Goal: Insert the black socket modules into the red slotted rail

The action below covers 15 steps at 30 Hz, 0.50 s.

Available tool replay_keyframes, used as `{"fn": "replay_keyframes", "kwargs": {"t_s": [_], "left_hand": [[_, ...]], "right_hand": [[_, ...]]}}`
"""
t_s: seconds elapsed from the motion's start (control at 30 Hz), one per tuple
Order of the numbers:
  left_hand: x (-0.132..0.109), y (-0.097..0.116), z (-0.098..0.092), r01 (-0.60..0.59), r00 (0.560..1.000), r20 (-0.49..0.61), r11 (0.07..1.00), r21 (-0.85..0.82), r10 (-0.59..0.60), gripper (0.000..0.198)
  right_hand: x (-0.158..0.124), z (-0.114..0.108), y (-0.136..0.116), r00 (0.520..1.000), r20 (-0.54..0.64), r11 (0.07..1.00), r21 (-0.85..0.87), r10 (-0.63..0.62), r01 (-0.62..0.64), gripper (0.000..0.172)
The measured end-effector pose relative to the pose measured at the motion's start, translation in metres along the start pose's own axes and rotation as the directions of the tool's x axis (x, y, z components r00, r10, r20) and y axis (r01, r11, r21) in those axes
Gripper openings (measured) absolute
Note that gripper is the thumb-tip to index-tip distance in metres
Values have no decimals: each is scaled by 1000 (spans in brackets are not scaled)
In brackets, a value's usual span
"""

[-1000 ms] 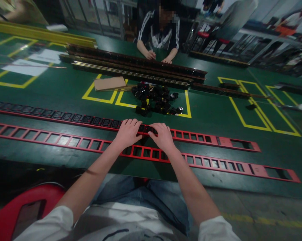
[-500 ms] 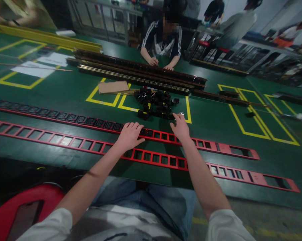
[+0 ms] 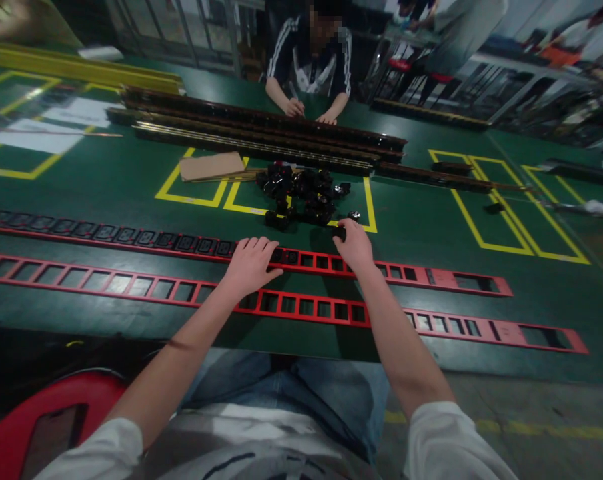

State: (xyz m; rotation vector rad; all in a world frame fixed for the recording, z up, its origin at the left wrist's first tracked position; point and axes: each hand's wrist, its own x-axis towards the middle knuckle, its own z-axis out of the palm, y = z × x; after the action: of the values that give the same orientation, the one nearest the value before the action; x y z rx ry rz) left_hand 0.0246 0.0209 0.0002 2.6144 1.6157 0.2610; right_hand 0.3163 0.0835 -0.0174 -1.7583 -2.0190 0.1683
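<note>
The right hand (image 3: pixel 354 245) pinches a small black part (image 3: pixel 338 233); the far red strip (image 3: pixel 311 269) lies at six o'clock from it — long axis just past nine to just past three. The left hand (image 3: pixel 251 267) lies over that strip, thumb out, grip hidden.

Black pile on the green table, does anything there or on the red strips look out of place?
Yes, mildly: the loose black modules lie in a jumbled heap, some crossing the near line of the yellow taped outline. The far red strip and near red strip show no obvious damage where visible.
</note>
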Motion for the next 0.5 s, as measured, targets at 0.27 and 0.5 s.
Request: {"fn": "replay_keyframes", "kwargs": {"t_s": [0.27,0.5], "left_hand": [[0,-1,0,-8,1000,-4,1000,1,8,57],[0,0,0,4,1000,3,1000,4,-4,55]], "right_hand": [[-1,-2,-2,1000,7,998,53,-16,15,36],[-1,1,1,1000,0,999,41,27,-27,32]]}}
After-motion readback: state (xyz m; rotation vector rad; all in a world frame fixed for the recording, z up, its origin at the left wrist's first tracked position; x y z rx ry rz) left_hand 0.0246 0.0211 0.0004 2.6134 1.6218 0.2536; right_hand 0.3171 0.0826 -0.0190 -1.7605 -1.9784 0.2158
